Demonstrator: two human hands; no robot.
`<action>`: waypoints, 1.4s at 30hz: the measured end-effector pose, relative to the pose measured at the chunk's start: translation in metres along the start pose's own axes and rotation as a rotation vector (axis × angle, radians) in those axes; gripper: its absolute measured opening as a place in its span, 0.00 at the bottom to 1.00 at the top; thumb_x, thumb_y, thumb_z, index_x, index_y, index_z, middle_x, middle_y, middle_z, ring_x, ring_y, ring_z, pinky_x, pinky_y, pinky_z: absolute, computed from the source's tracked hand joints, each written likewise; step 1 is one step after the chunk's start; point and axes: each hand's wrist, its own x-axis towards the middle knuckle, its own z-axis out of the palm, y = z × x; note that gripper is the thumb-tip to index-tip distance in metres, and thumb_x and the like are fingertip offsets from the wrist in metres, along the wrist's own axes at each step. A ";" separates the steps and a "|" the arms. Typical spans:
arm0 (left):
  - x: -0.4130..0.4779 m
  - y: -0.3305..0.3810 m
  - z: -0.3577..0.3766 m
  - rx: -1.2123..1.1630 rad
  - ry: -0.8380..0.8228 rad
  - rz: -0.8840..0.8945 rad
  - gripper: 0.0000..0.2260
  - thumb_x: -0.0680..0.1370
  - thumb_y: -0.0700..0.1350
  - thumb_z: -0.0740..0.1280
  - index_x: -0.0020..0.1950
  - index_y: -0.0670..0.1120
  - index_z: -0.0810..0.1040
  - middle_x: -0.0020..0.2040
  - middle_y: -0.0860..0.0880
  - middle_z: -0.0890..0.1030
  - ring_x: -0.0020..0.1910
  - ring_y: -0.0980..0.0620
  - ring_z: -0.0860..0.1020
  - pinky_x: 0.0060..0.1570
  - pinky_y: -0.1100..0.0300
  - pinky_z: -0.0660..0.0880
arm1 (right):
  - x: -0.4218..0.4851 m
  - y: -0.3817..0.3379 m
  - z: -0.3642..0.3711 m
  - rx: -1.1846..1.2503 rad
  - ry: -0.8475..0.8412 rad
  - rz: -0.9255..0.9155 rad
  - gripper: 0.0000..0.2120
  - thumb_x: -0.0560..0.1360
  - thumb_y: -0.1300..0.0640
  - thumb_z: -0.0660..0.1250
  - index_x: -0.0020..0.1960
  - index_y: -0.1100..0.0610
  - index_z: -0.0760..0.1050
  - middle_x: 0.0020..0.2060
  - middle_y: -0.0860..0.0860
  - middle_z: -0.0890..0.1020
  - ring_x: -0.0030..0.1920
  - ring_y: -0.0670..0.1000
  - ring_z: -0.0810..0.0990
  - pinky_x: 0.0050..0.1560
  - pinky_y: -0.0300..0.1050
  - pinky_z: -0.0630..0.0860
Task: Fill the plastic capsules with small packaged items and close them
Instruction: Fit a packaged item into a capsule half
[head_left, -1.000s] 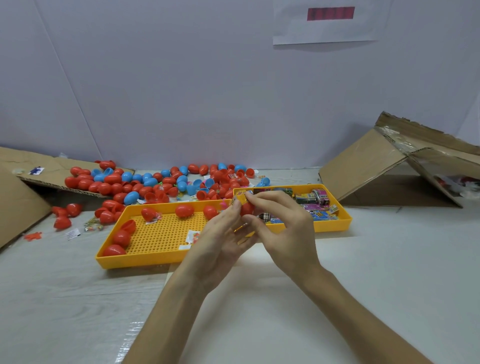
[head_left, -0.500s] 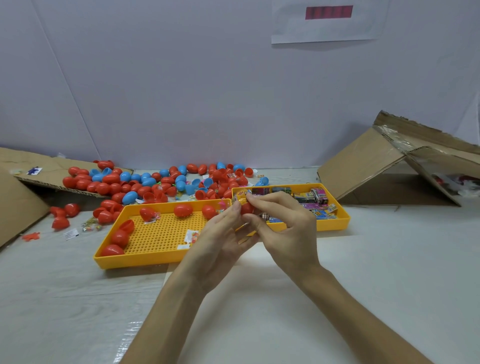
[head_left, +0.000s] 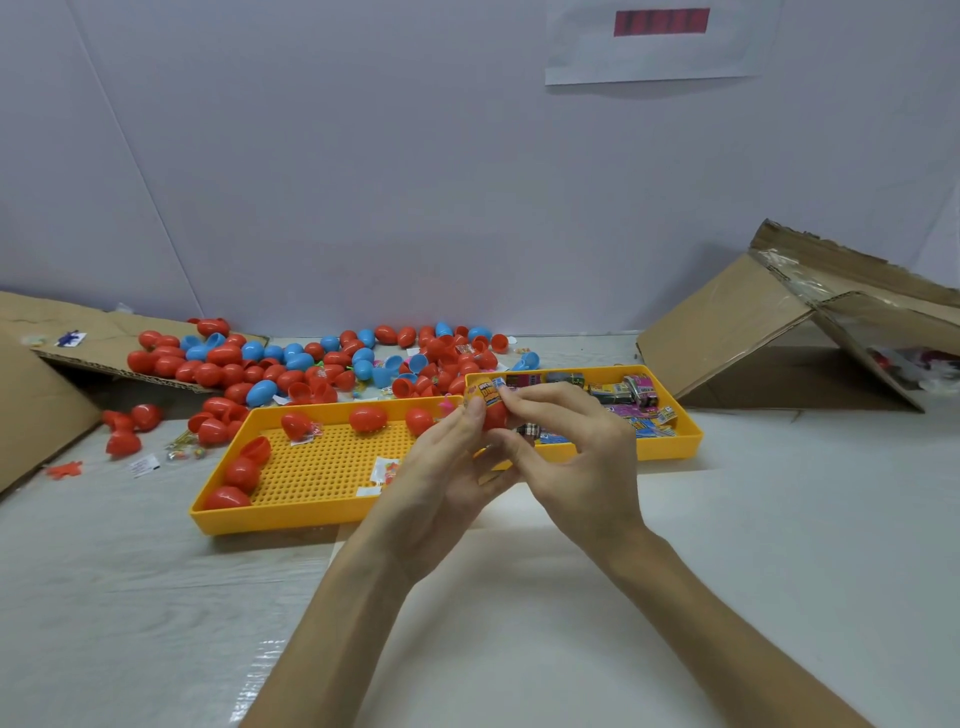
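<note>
My left hand (head_left: 441, 473) and my right hand (head_left: 576, 457) meet above the gap between two yellow trays. Between their fingertips sits a red plastic capsule (head_left: 495, 415) with a small orange packet (head_left: 484, 399) at its top. The left fingers hold the capsule from the left, and the right thumb and fingers pinch the packet and capsule from the right. The left tray (head_left: 311, 512) holds several closed red capsules (head_left: 368, 418) and a few small clear packets (head_left: 385, 470). The right tray (head_left: 670, 447) holds several small colourful packaged items (head_left: 631, 395).
A heap of red and blue capsules (head_left: 311, 364) lies behind the trays against the wall. Flattened cardboard (head_left: 62, 343) lies at the left, and an open cardboard box (head_left: 779, 332) stands at the right. Loose capsules and packets (head_left: 145, 462) lie left of the trays.
Both hands stay together on the capsule and packet. The right fingers have shifted slightly on the packet at the capsule's top.
</note>
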 end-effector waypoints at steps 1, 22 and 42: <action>0.000 0.000 0.000 0.007 -0.002 -0.005 0.15 0.82 0.52 0.67 0.62 0.45 0.83 0.55 0.44 0.84 0.60 0.48 0.82 0.56 0.55 0.79 | 0.000 0.001 0.000 -0.002 0.009 -0.005 0.16 0.69 0.61 0.80 0.56 0.61 0.85 0.49 0.52 0.86 0.51 0.52 0.84 0.50 0.53 0.81; 0.001 0.000 0.000 0.062 -0.039 -0.003 0.16 0.84 0.51 0.62 0.66 0.44 0.81 0.64 0.41 0.81 0.64 0.46 0.80 0.58 0.55 0.79 | 0.002 -0.003 -0.002 0.041 -0.012 0.022 0.20 0.70 0.62 0.79 0.61 0.59 0.83 0.50 0.50 0.84 0.52 0.46 0.83 0.56 0.40 0.79; 0.000 -0.004 0.003 0.118 -0.042 -0.018 0.19 0.84 0.49 0.64 0.70 0.40 0.75 0.67 0.36 0.78 0.67 0.41 0.78 0.65 0.48 0.76 | 0.002 -0.001 -0.002 0.042 0.029 -0.013 0.13 0.72 0.67 0.76 0.56 0.60 0.85 0.46 0.52 0.85 0.48 0.47 0.83 0.49 0.39 0.80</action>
